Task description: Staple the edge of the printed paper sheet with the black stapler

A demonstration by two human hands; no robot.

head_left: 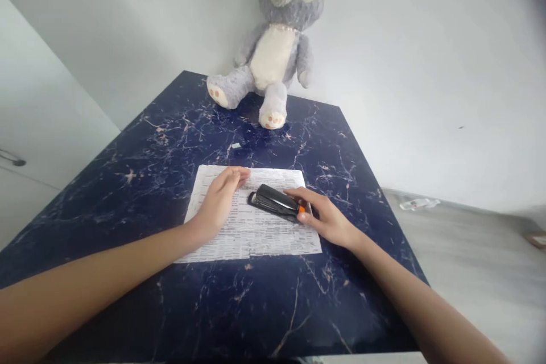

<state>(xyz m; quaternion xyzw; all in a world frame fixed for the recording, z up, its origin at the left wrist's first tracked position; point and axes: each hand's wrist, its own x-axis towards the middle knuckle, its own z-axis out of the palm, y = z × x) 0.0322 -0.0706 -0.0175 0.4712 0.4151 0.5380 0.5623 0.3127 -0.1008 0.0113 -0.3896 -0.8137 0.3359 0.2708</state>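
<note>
Across the middle of the scene stretches a dark blue marbled table [256, 307]. At its far end sits a big grey plush toy [273, 51], well apart from the work. Nearer, around the table's centre, lie printed papers [260, 236]; a step in their near edge suggests more than one sheet. On their left part is the left hand [219, 199], fingers together and gripping nothing that shows; whether it presses down I cannot tell. From the right, the right hand [327, 216] has thumb and fingers narrowed around the orange end of a black stapler [273, 200], which is over the papers, right of centre, its other end pointing left. Far of the papers is a small pale scrap [236, 146]. The step in hand seems to be positioning the stapler; shifting it would call for a firm right grip and steady sheets.
</note>
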